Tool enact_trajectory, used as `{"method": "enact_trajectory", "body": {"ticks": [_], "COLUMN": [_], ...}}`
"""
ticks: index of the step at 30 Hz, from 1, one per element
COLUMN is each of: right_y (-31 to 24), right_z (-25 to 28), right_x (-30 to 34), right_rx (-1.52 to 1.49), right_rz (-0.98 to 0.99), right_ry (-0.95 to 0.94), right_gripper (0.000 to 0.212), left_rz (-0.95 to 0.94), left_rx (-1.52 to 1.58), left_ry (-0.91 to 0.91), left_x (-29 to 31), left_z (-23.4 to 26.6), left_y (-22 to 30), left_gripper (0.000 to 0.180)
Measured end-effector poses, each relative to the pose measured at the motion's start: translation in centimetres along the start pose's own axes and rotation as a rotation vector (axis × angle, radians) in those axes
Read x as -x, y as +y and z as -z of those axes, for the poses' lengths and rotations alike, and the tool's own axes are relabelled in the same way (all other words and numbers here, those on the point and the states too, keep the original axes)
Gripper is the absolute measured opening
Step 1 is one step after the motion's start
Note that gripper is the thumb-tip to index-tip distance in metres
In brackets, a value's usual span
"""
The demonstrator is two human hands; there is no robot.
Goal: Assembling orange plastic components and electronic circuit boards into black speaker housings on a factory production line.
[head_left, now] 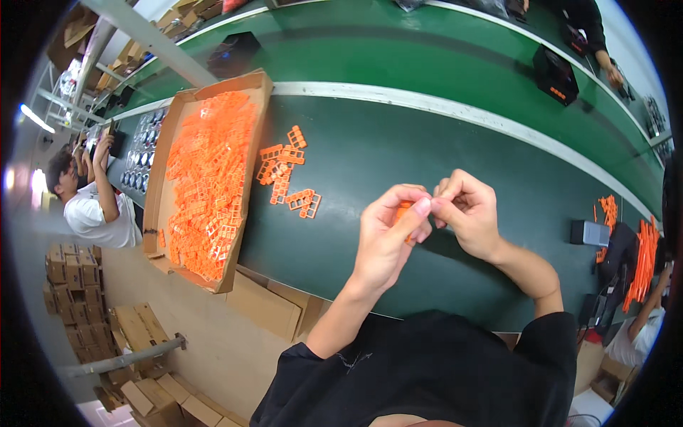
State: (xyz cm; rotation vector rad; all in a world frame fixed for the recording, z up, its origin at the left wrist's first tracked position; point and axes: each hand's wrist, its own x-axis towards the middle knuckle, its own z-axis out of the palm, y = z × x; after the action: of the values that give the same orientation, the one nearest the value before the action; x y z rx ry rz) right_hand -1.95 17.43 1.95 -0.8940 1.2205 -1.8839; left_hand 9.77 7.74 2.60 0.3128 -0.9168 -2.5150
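Note:
Both my hands are raised over the green worktable (341,149), fingertips meeting. Closed round a small orange plastic piece (404,206) is my left hand (380,238), its thumb pressing on top; most of the piece is hidden by the fingers. My right hand (469,213) is pinched against the left thumb tip, and whatever lies between its fingers is too small or covered to make out. Left of my hands, several loose orange grid-shaped plastic frames (292,154) lie in a cluster. Beyond them a shallow cardboard box (158,196) is heaped with similar orange pieces (210,171).
A green conveyor (398,46) runs behind a pale rail (427,107), carrying dark boxy units (555,75). To the right are a grey box-shaped device (590,233) and long orange strips (644,260). Other people work at left, far right and across the conveyor. Cartons (75,277) stand on the floor.

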Motion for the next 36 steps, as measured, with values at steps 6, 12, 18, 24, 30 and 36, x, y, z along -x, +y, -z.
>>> {"method": "enact_trajectory", "body": {"ticks": [6,12,18,24,30,36], "right_y": [0.6,-0.7,-2.1,1.8,3.7,5.7], "right_z": [-0.2,0.2,0.8,2.5,5.6,7.2], "right_x": [0.2,-1.2,0.2,2.6,5.5,5.2], "right_rx": [0.155,0.124,0.082,-0.08,-0.031,-0.129], "right_rz": [0.026,-0.102,-0.08,-0.108,-0.138,-0.19], "right_ry": [0.031,-0.031,0.067,0.043,0.203,0.209], "right_gripper": [0.02,0.021,0.014,0.018,0.013,0.023], "left_rz": [-0.021,-0.101,-0.162,-0.148,0.106,0.14], "left_rx": [-0.103,-0.147,-0.165,-0.216,0.025,0.072], "left_ry": [-0.048,0.084,-0.01,0.124,0.072,0.165], "left_x": [0.0,-1.3,-1.1,-1.2,-1.6,-2.9], "left_z": [1.4,2.6,-0.1,2.1,3.3,3.3], "left_y": [-0.7,0.9,0.3,-2.9,-6.8,-9.6], "left_gripper": [0.014,0.034,0.037,0.044,0.024,0.019]}}
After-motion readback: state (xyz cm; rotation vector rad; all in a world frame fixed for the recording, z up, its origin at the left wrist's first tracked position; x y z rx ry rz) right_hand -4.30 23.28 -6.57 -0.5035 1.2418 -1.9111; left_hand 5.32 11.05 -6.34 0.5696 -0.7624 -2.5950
